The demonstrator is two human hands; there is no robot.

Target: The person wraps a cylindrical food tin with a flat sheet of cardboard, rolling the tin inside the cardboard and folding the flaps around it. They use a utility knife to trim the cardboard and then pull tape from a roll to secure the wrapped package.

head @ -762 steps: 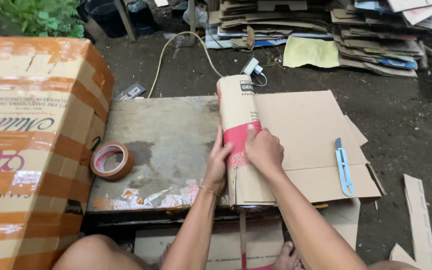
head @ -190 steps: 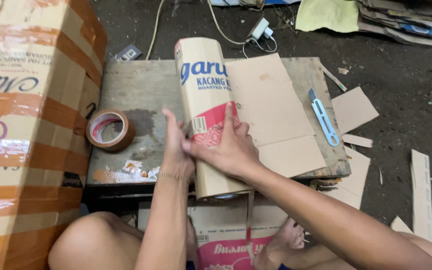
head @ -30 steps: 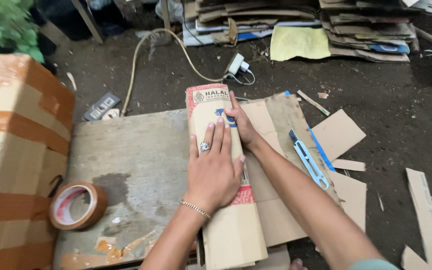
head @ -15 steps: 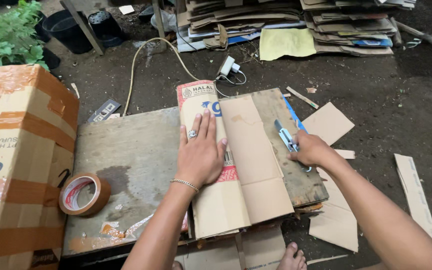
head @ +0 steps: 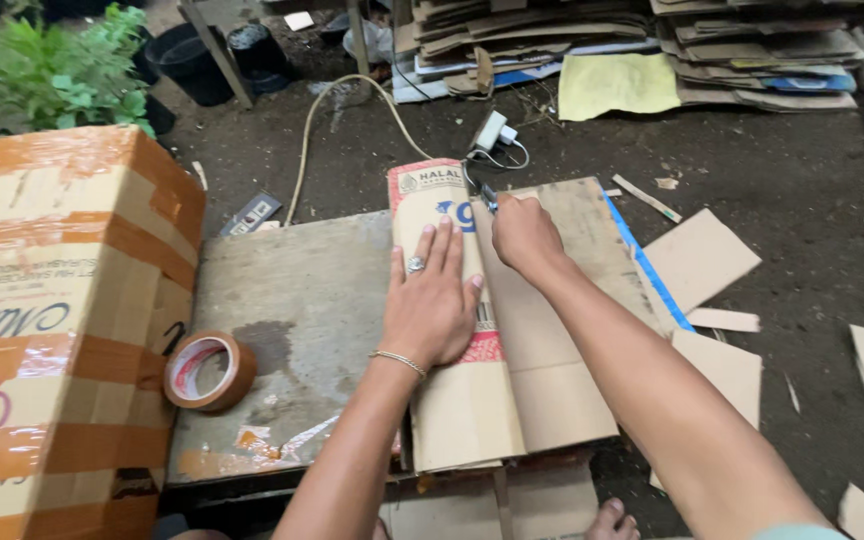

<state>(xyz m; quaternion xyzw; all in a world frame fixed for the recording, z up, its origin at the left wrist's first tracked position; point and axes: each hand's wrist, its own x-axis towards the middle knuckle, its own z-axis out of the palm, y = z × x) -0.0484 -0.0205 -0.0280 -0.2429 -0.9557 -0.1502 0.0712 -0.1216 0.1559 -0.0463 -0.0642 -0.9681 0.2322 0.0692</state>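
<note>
Left hand (head: pixel 434 305) spread flat, fingers splayed, pressing folded cardboard (head: pixel 497 330) down on the board (head: pixel 292 300), apparently to keep it from shifting. Right hand (head: pixel 522 232) closed around a cutter (head: pixel 487 193), blade tip at the far end of the fold line, just beside the left fingertips; grip tight, seemingly for a steady pull along the crease. Tape roll (head: pixel 208 370) lying near the board's left edge, beside a taped box (head: pixel 52 320). Offcuts (head: pixel 702 262) scattered on the ground to the right.

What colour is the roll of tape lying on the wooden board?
Brown, with a whitish inner core; the tape roll shows clearly in the head view.
</note>
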